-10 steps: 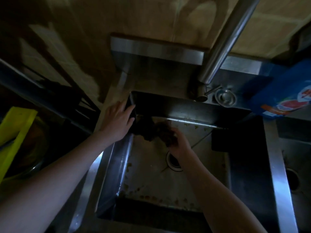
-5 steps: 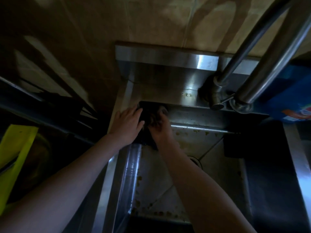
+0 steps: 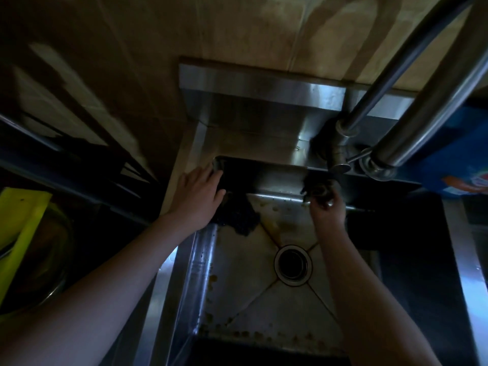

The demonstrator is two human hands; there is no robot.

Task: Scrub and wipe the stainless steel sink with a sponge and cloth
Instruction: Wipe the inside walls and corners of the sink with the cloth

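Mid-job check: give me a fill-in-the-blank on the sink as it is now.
The right hand grips the dark scrubber against the sink wall just under the ____.
The left hand rests on the sink rim above a dark ____.
The round ____ sits in the sink floor.
Missing: faucet; cloth; drain.

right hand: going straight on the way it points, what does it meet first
Probably the sink's back wall, below the tap; the sponge that the right hand grips looks close to it, but depth is unclear.
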